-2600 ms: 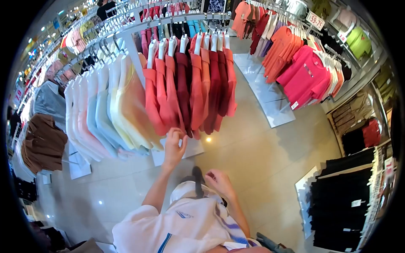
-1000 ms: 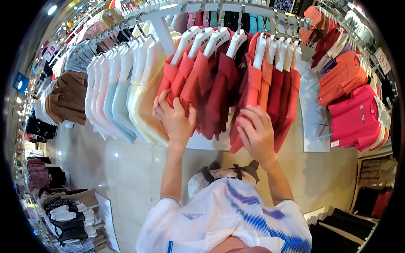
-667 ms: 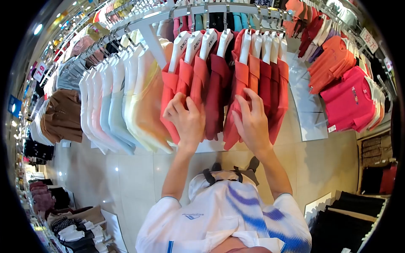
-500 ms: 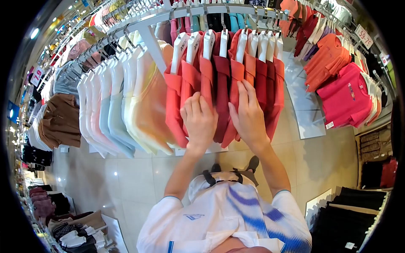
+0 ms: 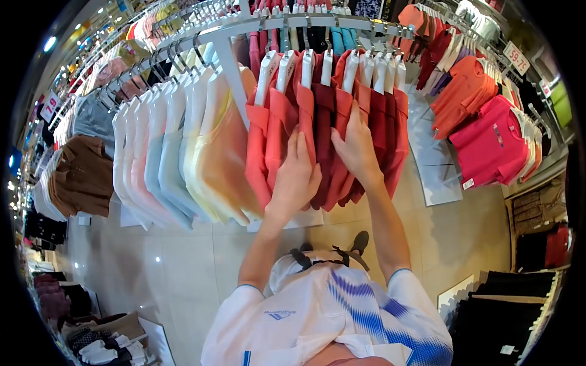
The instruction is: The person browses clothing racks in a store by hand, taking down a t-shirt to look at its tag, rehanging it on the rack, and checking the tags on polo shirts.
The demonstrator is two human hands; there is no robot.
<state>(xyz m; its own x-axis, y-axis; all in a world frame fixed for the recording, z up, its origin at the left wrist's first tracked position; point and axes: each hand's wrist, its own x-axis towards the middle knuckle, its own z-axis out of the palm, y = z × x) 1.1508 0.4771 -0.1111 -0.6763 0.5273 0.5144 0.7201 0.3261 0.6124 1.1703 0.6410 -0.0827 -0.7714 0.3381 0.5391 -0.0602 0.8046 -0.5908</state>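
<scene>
1. The left hand [image 5: 297, 177] is raised in front of the rail's red garments, its back turned toward the wearer and its fingers [image 5: 294, 147] pointing up along the cloth.
2. Its fingers lie close together, with the thumb apart on the right side. I cannot tell whether any cloth is pinched between them.
3. The left forearm [image 5: 262, 247] slants up and inward from a white sleeve [image 5: 241, 305], the elbow low and out to the side.
4. The right hand [image 5: 357, 149] is higher, fingers upright over the front of a coral shirt [image 5: 343, 116], near its folded collar.
5. Its thumb stands well away from the fingers, leaving a wide V with cloth visible in the gap.
6. The right forearm [image 5: 390, 232] slopes up and inward, mirroring the other side, so the two hands are near each other but apart.
7. A dark red shirt [image 5: 323, 119] hangs between the hands, just beside the coral one.
8. These shirts hang sideways-on from white hangers [image 5: 267, 76] on a curved metal rail [image 5: 305, 22], above the tiled floor [image 5: 183, 262].
9. To the left of the rail's post [image 5: 227, 76] hang pale shirts [image 5: 213, 158] in white, pink, blue and yellow, away from both hands.
10. Well to the right, a bright pink T-shirt [image 5: 491, 143] faces outward on another rack.
</scene>
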